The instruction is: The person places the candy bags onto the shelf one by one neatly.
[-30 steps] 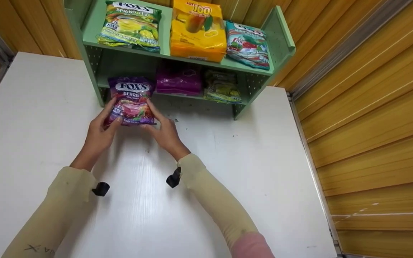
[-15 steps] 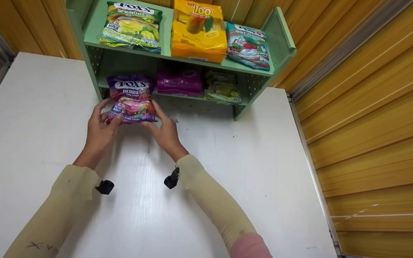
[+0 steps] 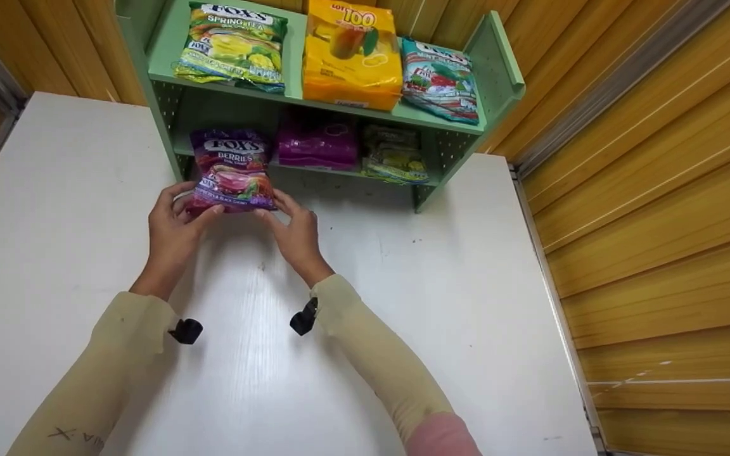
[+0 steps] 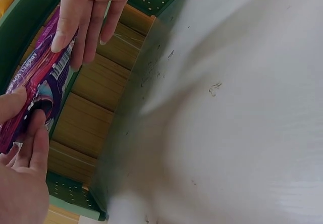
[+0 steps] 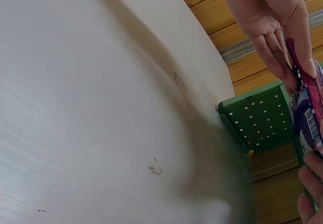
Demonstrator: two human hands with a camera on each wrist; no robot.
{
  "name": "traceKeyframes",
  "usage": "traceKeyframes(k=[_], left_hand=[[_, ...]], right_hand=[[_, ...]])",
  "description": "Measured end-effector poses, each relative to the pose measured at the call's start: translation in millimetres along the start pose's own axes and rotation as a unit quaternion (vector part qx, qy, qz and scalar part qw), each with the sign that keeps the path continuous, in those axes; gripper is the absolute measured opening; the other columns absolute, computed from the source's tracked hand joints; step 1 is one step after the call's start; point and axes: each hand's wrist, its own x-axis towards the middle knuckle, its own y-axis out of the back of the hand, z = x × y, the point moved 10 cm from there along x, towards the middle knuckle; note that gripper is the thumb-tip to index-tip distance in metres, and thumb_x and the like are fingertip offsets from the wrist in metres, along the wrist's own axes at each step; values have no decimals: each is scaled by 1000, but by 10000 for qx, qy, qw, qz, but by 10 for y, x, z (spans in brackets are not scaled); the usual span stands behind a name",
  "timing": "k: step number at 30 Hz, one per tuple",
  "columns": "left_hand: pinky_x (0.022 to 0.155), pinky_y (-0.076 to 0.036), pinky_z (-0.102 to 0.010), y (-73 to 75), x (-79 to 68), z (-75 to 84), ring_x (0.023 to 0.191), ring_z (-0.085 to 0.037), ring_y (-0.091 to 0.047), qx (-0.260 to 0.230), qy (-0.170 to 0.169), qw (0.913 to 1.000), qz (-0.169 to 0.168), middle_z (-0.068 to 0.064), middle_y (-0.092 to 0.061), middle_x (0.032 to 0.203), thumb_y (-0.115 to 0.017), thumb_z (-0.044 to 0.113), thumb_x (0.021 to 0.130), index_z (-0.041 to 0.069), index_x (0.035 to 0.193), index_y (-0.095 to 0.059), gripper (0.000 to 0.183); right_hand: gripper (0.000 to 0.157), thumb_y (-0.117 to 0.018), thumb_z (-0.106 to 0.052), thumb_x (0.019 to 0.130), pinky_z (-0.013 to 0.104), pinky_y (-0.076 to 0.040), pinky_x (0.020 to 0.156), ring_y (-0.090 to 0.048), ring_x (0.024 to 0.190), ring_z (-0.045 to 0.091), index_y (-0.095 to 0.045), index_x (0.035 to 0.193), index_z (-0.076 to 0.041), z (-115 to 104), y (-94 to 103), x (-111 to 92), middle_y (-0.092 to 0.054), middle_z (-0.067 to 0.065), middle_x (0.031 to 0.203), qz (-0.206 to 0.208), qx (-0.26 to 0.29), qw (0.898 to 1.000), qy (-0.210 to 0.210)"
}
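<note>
A purple bag of Fox's Berries candy (image 3: 232,174) is held between both hands at the left opening of the lower shelf, its far end over the shelf. My left hand (image 3: 175,237) grips its near left corner, thumb on the near edge; in the left wrist view, the fingers (image 4: 39,148) lie beneath the bag. My right hand (image 3: 298,237) holds the near right corner, thumb at the edge, fingers fairly straight along the side and underneath. The bag's barcode underside (image 5: 309,125) shows in the right wrist view.
A green two-tier shelf (image 3: 229,92) stands on the white table (image 3: 466,285). Its top bears a Spring Tea bag (image 3: 235,47), an orange pack (image 3: 352,57) and a teal candy bag (image 3: 439,82). Below are a magenta pack (image 3: 317,144) and a yellow-green bag (image 3: 395,155).
The berries bag has moved slightly forward, toward the lower shelf. My hands have slid to its near end, and my left fingers sit lower on its side.
</note>
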Motion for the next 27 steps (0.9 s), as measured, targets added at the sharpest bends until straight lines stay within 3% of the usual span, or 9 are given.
traceKeyframes(k=[6, 10, 16, 21, 24, 27], left_hand=[[99, -50, -25, 49, 35, -6, 124, -19, -58, -80, 57, 9991, 417, -7, -55, 139, -74, 34, 82, 15, 138, -34, 70], [97, -51, -25, 64, 56, -10, 120, -18, -60, -210, 164, 9975, 658, -8, -55, 137, -75, 34, 81, 14, 134, -34, 70], [94, -53, -25, 61, 78, 3, 112, -19, -64, -516, 287, 9941, 912, -14, -55, 138, -78, 29, 80, 18, 120, -42, 55], [83, -56, -17, 50, 109, 3, 96, -10, -68, -734, 322, 9917, 1009, -17, -58, 134, -79, 27, 79, 15, 115, -45, 51], [78, -57, -18, 35, 127, 11, 86, -7, -70, -1001, 307, 9896, 987, -15, -64, 122, -79, 27, 79, 12, 112, -46, 49], [74, -58, -22, 16, 138, 29, 75, -12, -72, -1394, 263, 9851, 974, -11, -71, 100, -79, 25, 78, 9, 104, -49, 42]], right_hand=[[52, -60, -27, 95, 28, -40, 111, -51, 131, 11, -46, 144, -14, -14, -66, 11, -60, -1, 136, -350, -44, 9992, 200], [50, -61, -27, 94, 28, -44, 108, -54, 128, 11, -50, 141, -14, -26, -40, 41, -64, -1, 131, -221, 32, 9995, 210], [32, -64, -36, 91, 21, -54, 81, -67, 100, 6, -67, 117, -17, 0, 25, 91, -75, -4, 104, 87, 119, 9999, 74], [24, -64, -39, 91, 19, -44, 59, -69, 79, 2, -70, 98, -16, -7, 15, 119, -74, -5, 81, 14, 470, 9989, 80], [25, -64, -40, 92, 20, -39, 53, -67, 72, 3, -70, 92, -15, -34, 16, 124, -73, -5, 74, -10, 539, 9985, 130], [30, -63, -40, 92, 21, -36, 51, -66, 66, 5, -69, 87, -12, -58, 16, 134, -72, -4, 70, -10, 504, 9986, 175]])
